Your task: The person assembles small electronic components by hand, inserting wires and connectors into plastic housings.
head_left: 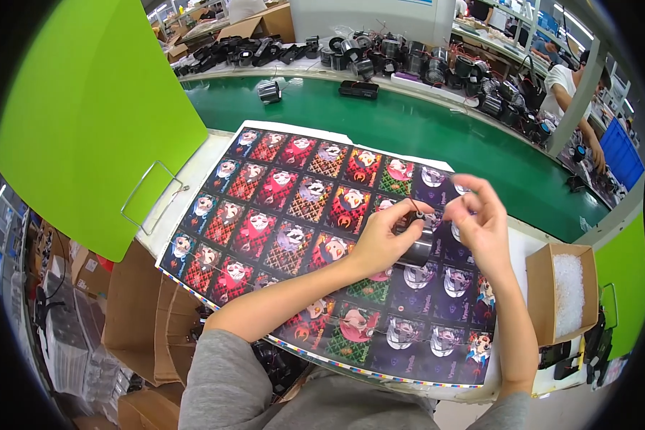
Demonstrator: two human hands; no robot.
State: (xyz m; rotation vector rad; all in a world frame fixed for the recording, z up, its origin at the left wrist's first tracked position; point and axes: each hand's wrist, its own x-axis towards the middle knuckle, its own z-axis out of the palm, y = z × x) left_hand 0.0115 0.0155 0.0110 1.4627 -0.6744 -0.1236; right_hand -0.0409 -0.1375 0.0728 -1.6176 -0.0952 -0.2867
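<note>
My left hand [381, 240] has its thumb and fingers closed on the upper end of a glossy black cylinder [419, 251] over the right half of a multicoloured sheet of printed cartoon cards [287, 208]. The cylinder's upper end points toward my fingertips, but they hide too much for me to tell its long axis exactly. Just beside it, my right hand [486, 233] is raised, its fingers curled toward the thumb; I cannot tell whether it grips anything.

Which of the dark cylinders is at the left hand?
The dark cylinder over the printed sheet, with the left hand at its upper end. Others sit farther off: a lone cylinder on the green surface, more heaped beyond.
</note>
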